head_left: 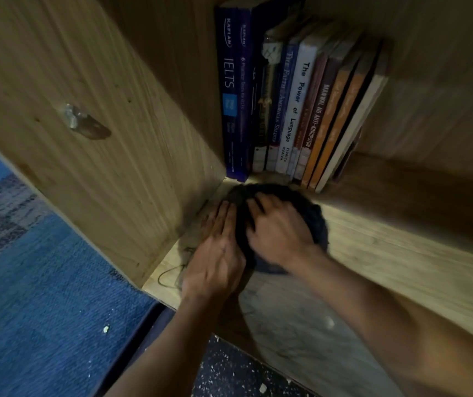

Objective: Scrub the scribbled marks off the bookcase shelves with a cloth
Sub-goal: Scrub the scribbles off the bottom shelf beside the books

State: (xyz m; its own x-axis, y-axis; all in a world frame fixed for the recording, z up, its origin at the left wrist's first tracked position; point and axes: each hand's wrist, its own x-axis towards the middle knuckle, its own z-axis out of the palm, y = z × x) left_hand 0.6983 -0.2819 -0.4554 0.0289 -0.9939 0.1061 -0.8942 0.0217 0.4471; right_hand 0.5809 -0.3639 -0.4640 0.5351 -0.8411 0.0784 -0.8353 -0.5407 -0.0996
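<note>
A dark cloth (314, 217) lies bunched on the wooden shelf (387, 262) near its left corner, just in front of the books. My right hand (278, 227) lies on top of the cloth with fingers spread and curled into it. My left hand (218, 253) lies flat beside it, straight fingers pressing on the cloth's left edge and the shelf. Black scribbled marks (172, 275) show on the shelf at the front left corner, left of my left hand. A pale smeared patch (284, 310) covers the shelf board under my forearms.
A row of upright books (295, 110) stands at the back of the shelf. The bookcase's wooden side panel (100, 133) rises on the left, with a small clear peg (72, 116) on it. Blue carpet (43, 310) and speckled floor (229, 373) lie below.
</note>
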